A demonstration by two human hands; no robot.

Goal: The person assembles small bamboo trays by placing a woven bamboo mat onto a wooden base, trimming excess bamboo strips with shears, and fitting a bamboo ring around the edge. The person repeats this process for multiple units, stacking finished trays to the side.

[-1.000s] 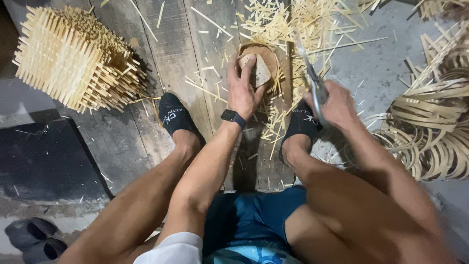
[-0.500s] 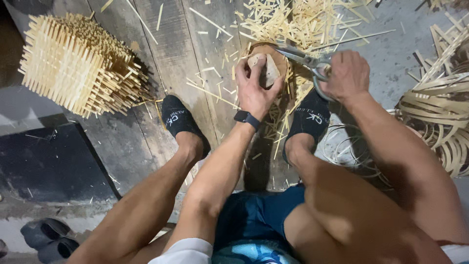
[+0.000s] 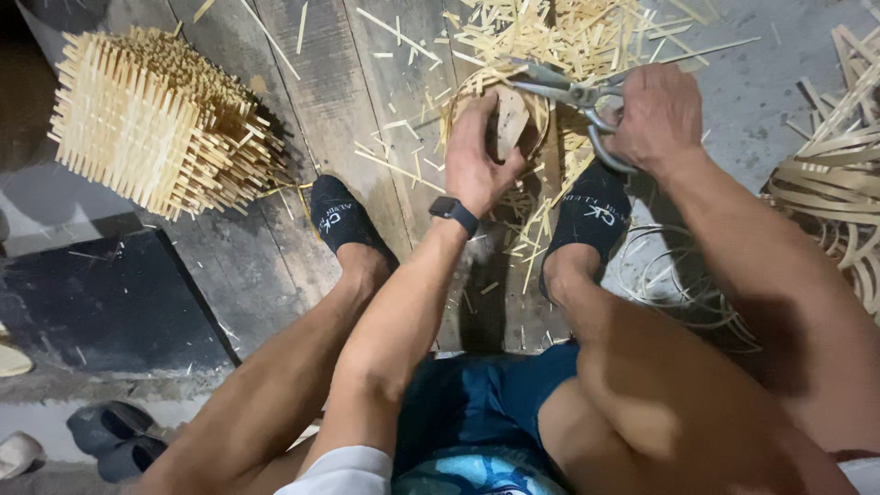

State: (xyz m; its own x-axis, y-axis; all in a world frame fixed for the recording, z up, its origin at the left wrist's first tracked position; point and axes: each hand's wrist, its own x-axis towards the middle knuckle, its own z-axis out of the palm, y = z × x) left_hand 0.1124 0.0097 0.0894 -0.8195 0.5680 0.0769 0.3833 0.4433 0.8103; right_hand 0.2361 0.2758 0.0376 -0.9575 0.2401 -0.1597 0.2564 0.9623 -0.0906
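I sit with both feet in black socks on a wooden plank floor. My left hand (image 3: 478, 154), with a dark watch on the wrist, grips a small round woven bamboo piece (image 3: 510, 117) that stands on the floor between my feet. My right hand (image 3: 656, 112) holds grey metal shears (image 3: 566, 92) by the handles. The blades lie level and point left across the top rim of the woven piece. A heap of pale bamboo offcuts (image 3: 559, 37) lies just beyond it.
A stacked block of pale bamboo sticks (image 3: 151, 124) stands at the far left. Coiled bamboo strips (image 3: 839, 174) lie at the right edge, thin rings (image 3: 678, 275) beside my right foot. A black mat (image 3: 101, 302) and dark shoes (image 3: 115, 435) are at lower left.
My right hand has swung the shears from upright down to level and brought the blades left onto the rim of the woven piece. My left hand has kept its hold.
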